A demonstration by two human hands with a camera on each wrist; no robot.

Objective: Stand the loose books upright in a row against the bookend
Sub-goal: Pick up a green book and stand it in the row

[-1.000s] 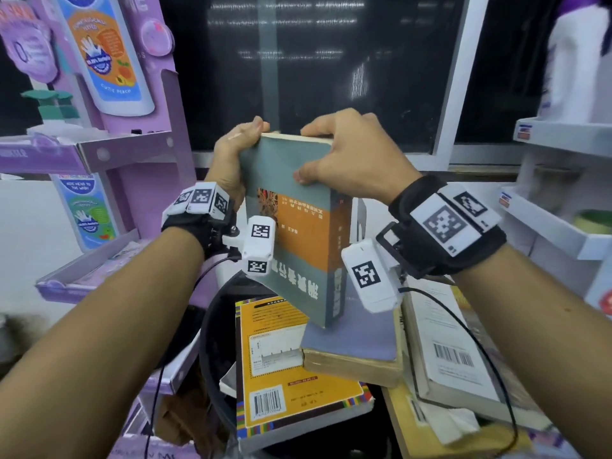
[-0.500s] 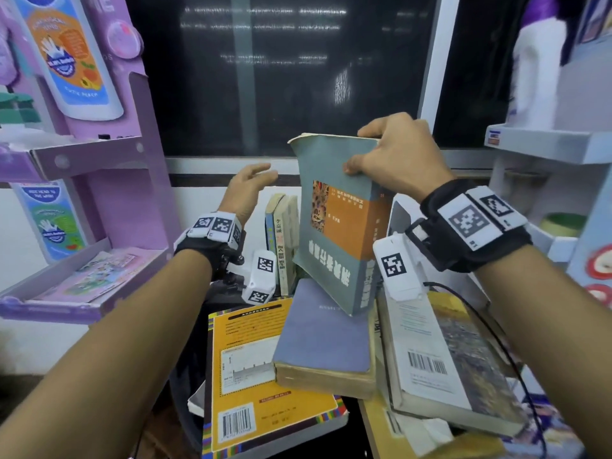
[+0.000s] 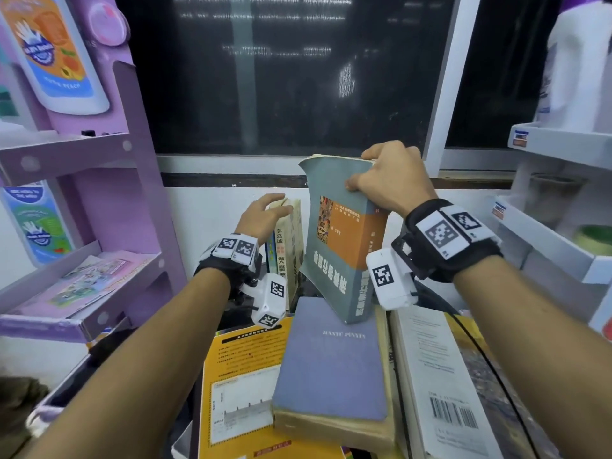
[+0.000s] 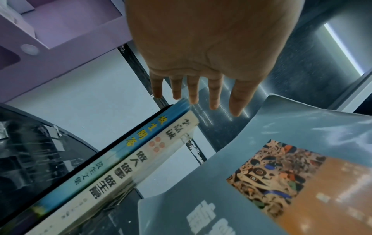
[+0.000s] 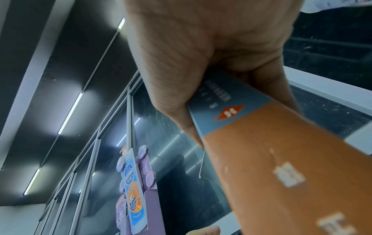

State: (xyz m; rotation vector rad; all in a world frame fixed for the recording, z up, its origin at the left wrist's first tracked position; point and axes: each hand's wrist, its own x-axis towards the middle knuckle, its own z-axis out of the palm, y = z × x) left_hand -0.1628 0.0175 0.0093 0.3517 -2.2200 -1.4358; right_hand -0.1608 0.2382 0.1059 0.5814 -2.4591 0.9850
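My right hand (image 3: 381, 178) grips the top edge of a grey and orange book (image 3: 341, 240), held upright and tilted above the pile; the same grey and orange book (image 5: 271, 159) fills the right wrist view, pinched between thumb and fingers. Two upright books (image 3: 286, 241), one blue-spined and one cream-spined, stand at the back. My left hand (image 3: 265, 212) hovers open over their tops, fingers straight (image 4: 213, 93), just above the two upright books (image 4: 128, 160). Whether it touches them is unclear. The bookend is hidden.
A blue-grey book (image 3: 331, 362), a yellow book (image 3: 241, 385) and a white book with a barcode (image 3: 440, 385) lie flat in a pile in front. A purple display shelf (image 3: 99, 167) stands left, a white shelf (image 3: 546, 236) right, a dark window (image 3: 291, 77) behind.
The left hand has let go of the grey and orange book and moved down left to the two upright books. The right hand has carried the book rightward alone.
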